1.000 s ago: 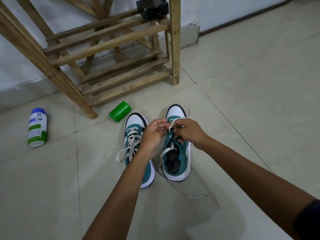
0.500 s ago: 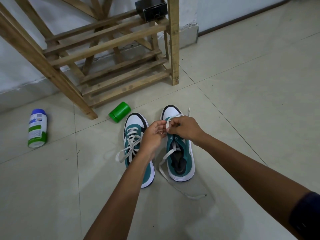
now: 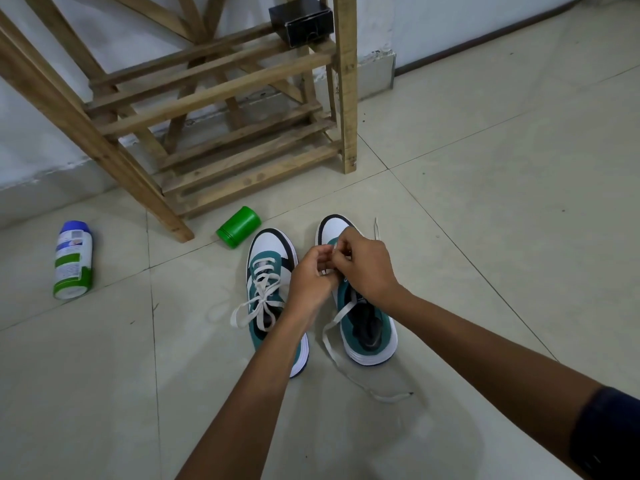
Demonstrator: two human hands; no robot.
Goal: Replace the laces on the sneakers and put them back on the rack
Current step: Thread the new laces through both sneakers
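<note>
Two teal-and-white sneakers stand side by side on the tiled floor (image 3: 485,237), long axes running away from the person, white toes pointing toward the wooden shoe rack (image 3: 221,109). The left sneaker (image 3: 268,282) is laced and tied in a bow. The right sneaker (image 3: 367,327) is only partly laced; its white lace (image 3: 332,344) trails off the near side across the floor, with another end lying beside the toe. Both hands meet over the right sneaker's forefoot: the left hand (image 3: 310,277) and right hand (image 3: 365,268) each have a narrow grip, fingers pinching the lace.

A green cap (image 3: 239,227) lies just beyond the left sneaker's toe, between it and the rack's leg. A white and green bottle (image 3: 73,259) lies well off to the left. A black box (image 3: 301,19) sits on an upper rack slat. Open floor spreads to the right.
</note>
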